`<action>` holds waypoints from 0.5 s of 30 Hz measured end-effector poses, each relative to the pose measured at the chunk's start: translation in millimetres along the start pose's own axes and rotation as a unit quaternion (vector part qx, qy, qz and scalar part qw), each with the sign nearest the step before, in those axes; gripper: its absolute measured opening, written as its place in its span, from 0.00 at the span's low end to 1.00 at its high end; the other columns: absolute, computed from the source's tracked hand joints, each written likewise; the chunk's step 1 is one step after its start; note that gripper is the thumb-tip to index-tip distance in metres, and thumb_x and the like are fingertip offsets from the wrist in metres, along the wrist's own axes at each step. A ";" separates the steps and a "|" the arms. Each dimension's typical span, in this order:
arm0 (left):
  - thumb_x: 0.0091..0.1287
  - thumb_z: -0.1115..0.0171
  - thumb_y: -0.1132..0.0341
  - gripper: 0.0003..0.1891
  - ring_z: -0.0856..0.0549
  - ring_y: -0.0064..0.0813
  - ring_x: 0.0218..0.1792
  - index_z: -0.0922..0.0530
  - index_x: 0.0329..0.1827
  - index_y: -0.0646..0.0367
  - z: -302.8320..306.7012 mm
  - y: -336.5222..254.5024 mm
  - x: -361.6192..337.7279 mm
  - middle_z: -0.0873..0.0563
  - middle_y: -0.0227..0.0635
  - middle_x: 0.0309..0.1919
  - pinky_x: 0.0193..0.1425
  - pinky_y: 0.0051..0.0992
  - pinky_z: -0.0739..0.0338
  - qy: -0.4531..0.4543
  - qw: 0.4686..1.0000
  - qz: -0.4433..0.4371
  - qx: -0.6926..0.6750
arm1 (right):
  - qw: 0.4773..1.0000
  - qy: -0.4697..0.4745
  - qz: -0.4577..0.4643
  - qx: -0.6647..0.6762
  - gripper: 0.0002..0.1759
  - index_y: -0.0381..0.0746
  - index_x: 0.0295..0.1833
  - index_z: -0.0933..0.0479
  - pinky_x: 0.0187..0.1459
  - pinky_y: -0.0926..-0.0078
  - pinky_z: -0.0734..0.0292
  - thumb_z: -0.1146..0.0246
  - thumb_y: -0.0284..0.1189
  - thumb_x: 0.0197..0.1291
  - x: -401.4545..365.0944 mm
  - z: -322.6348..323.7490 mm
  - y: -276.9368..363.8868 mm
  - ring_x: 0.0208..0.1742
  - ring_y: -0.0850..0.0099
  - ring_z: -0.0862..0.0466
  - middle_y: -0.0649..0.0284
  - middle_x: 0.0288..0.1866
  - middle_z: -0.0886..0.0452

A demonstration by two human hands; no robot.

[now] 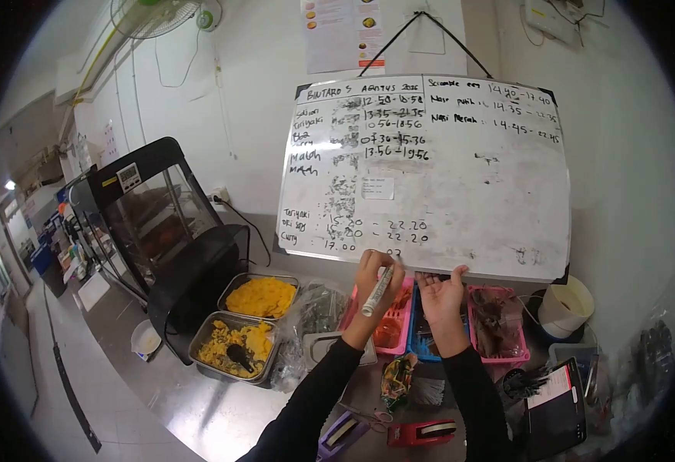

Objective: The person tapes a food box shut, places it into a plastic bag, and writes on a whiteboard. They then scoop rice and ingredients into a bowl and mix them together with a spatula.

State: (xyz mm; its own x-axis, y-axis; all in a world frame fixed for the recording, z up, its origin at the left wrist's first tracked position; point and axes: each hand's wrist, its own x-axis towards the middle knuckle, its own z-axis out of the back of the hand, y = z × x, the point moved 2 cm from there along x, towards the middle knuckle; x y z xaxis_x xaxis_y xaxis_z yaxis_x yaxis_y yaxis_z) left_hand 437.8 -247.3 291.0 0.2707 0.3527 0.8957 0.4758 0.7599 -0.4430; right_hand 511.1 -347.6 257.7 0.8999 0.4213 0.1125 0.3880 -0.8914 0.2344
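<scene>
Head view, we log a marker [378, 291], white-barrelled, held nearly upright with a slight tilt. It sits just below the lower edge of the whiteboard [460, 192], under the row of written times. The left hand [368, 269] pinches the marker between thumb and fingers, its knuckles against the board's bottom margin. The right hand [439, 296] is spread, palm facing us, with its fingertips touching the board's lower frame. Both sleeves are black.

Under the hands stand a pink basket [399, 339], a blue basket [422, 350] and a second pink basket [507, 339], side by side on the steel surface [191, 400]. To the left lie two metal trays of yellow food [260, 296], and beyond them a glass-fronted warmer cabinet [160, 223]. A red tape dispenser [422, 433] lies near the front edge. A white tub [567, 306] stands at the right.
</scene>
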 end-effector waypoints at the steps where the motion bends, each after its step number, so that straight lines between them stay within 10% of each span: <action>1: 0.45 0.43 0.76 0.05 0.26 0.34 0.24 0.31 0.23 0.63 0.1 0.4 -0.6 0.27 0.40 0.21 0.28 0.26 0.32 0.000 1.000 0.005 0.015 | 1.000 -0.013 0.003 -0.001 0.36 0.40 0.57 0.47 0.56 0.61 0.41 0.50 0.53 0.51 -1.0 -1.4 0.8 0.57 0.61 0.40 0.55 0.56 0.45; 15: 0.46 0.41 0.75 0.06 0.25 0.29 0.24 0.30 0.25 0.64 -13.7 -2.2 -0.2 0.26 0.38 0.21 0.29 0.23 0.30 0.013 1.000 -0.007 -0.025 | 0.999 0.015 0.026 -0.009 0.32 0.39 0.56 0.45 0.50 0.65 0.31 0.54 0.52 0.54 -4.1 -3.0 -1.1 0.53 0.63 0.34 0.55 0.53 0.38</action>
State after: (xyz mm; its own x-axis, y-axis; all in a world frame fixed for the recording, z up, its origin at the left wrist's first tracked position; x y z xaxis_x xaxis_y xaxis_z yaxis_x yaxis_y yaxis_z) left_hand 448.1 -256.5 291.2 0.2857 0.3274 0.9007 0.5207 0.7360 -0.4327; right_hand 506.4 -347.9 259.9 0.9121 0.3796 0.1548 0.3368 -0.9092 0.2448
